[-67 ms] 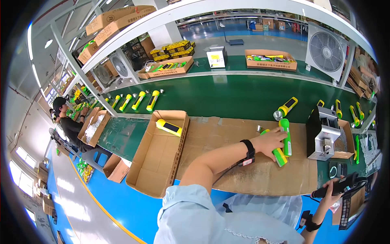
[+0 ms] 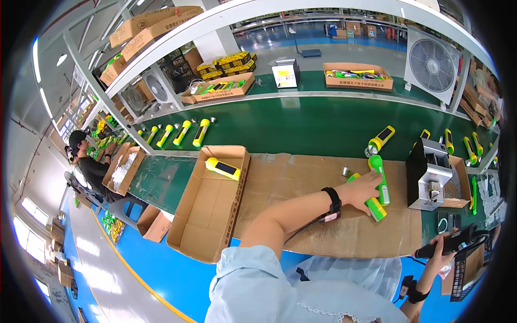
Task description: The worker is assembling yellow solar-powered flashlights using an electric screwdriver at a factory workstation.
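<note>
On the cardboard sheet, my left hand reaches over two flashlights, its fingers curled round the yellow-green flashlight. Part of that one is hidden beneath the palm. Against my fingertips lies a green flashlight, its far end pointing away from me. A small silver reflector cup sits just beyond the hand. At the right, off the near edge of the bench, my right hand is closed round a black electric screwdriver with a cable at its end.
To the left stands an open cardboard box with one yellow flashlight inside. A black-and-silver machine is at the right. Behind runs a green conveyor bearing several flashlights. A seated co-worker works at the far left.
My left hand and the two flashlights under it have shifted slightly to the right. The right hand with the screwdriver has barely moved.
</note>
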A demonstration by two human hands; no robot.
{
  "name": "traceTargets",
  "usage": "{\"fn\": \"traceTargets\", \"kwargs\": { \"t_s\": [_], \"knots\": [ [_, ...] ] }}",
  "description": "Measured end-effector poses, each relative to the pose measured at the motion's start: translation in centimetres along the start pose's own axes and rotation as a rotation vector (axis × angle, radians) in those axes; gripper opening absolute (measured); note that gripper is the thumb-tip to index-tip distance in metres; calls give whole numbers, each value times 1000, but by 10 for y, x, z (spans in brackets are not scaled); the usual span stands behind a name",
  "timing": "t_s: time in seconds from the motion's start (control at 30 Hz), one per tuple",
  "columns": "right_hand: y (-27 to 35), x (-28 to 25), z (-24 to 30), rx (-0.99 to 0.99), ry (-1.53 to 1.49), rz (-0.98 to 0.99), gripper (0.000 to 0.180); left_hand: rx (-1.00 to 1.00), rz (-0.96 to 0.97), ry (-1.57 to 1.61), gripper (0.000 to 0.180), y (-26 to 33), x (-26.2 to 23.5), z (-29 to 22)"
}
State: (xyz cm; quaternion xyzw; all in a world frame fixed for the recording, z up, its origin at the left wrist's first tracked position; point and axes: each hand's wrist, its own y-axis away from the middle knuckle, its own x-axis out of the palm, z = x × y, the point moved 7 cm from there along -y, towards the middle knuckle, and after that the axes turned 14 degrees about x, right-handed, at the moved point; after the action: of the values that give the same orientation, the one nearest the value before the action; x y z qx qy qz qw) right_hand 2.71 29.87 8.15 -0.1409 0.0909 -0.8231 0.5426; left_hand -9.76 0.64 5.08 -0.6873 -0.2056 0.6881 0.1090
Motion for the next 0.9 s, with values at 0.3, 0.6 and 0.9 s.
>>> {"fn": "traceTargets", "kwargs": {
  "t_s": [0.3, 0.6, 0.9],
  "knots": [
    [-69, 38, 48, -78, -51, -124, 44, -516, 53, -58, 54, -16, 39, -9],
    [-141, 73, 66, -203, -86, -62, 28, -483, 89, -244, 63, -4, 43, -64],
    [-151, 73, 36, -164, 60, -39, 37, -485, -110, 46, 43, 21, 1, -46]
  ]
}}
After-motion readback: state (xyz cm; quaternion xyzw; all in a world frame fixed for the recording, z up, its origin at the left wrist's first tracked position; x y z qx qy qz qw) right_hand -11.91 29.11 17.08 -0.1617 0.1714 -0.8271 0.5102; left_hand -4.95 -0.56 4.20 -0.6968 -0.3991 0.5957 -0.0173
